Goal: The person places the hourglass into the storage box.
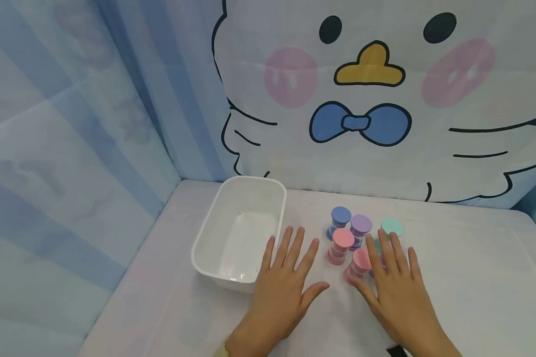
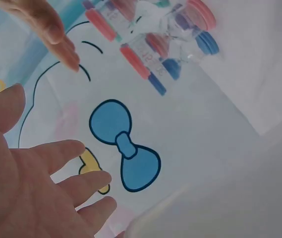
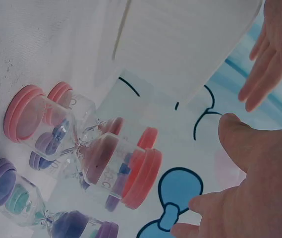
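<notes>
Several small hourglasses stand grouped upright on the table: a blue one and a purple one behind, two pink ones in front, and a teal one partly behind the right fingers. My right hand, fingers spread and holding nothing, hovers over the group's right side, its thumb overlapping the nearer pink hourglass. My left hand is spread too, between the group and a white plastic basin, overlapping the basin's near right corner. Sand shows inside a pink hourglass in the right wrist view.
A light cloth covers the table. Behind it hangs a curtain with a cartoon face and blue bow, and another striped curtain borders the left side. A small black object shows by the right wrist.
</notes>
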A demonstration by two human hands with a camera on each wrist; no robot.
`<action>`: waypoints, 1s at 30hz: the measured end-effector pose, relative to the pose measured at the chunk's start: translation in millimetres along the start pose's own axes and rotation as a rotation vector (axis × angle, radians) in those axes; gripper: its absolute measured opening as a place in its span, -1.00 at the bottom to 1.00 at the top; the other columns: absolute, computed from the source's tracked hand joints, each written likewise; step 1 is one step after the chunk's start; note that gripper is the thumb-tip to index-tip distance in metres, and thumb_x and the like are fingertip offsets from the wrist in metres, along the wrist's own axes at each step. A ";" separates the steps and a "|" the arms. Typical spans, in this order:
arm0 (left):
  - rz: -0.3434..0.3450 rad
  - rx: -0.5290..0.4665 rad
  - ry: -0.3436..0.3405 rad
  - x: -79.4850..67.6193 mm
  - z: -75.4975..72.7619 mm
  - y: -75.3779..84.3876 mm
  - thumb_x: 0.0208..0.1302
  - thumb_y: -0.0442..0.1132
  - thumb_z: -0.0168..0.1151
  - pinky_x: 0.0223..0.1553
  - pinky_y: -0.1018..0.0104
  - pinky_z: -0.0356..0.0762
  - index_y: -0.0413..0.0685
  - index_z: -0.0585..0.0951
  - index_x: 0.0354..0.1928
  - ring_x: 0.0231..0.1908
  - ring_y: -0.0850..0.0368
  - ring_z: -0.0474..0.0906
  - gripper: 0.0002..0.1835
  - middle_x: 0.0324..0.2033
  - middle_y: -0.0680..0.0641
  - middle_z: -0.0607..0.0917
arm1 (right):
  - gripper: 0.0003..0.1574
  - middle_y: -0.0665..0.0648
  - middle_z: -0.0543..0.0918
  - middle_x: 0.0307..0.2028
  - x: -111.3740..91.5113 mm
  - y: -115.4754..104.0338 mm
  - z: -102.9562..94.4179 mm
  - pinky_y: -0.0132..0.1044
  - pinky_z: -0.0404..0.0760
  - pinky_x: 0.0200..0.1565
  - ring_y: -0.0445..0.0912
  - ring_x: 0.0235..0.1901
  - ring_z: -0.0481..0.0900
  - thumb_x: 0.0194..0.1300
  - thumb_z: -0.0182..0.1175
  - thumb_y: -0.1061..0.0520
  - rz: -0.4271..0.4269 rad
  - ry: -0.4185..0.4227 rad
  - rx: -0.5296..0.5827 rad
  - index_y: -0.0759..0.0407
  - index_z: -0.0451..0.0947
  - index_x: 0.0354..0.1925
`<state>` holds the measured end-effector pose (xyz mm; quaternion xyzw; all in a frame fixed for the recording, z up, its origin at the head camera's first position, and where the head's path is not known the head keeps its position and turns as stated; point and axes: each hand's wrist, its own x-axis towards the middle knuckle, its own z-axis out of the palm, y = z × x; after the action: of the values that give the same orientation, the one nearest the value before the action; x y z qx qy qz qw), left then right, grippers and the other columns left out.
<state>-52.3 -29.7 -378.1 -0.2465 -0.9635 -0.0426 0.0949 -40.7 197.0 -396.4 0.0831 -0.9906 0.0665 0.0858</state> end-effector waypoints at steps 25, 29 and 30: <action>-0.111 -0.089 0.201 -7.4 -18.2 -62.1 0.44 0.23 -0.01 0.47 -0.15 -0.03 0.12 0.20 0.53 0.54 -0.10 -0.04 -0.28 0.52 -0.13 0.16 | 0.20 0.38 0.06 0.48 5.0 27.6 -4.0 -0.03 -0.38 0.51 0.36 0.40 0.08 0.21 0.33 -0.18 -0.124 0.088 0.013 0.20 -0.07 0.54; -0.135 -0.130 0.204 -11.1 -21.4 -72.6 0.43 0.19 0.04 0.45 -0.19 -0.03 0.10 0.23 0.51 0.53 -0.14 -0.03 -0.29 0.52 -0.15 0.16 | 0.07 0.39 0.14 0.44 5.3 30.8 -4.8 0.19 0.01 0.45 0.37 0.36 0.14 0.29 0.25 -0.25 -0.145 0.092 0.023 0.20 0.04 0.49; -0.142 -0.136 0.201 -12.2 -22.0 -75.5 0.43 0.19 0.05 0.45 -0.19 -0.03 0.09 0.23 0.51 0.53 -0.15 -0.02 -0.29 0.52 -0.15 0.16 | 0.04 0.39 0.16 0.42 5.9 32.3 -4.8 0.24 0.12 0.39 0.37 0.35 0.15 0.34 0.15 -0.35 -0.149 0.087 0.019 0.20 0.06 0.48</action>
<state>-74.6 -104.3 -361.8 -0.1780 -0.9591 -0.1391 0.1708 -51.3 228.3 -394.4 0.1545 -0.9763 0.0731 0.1327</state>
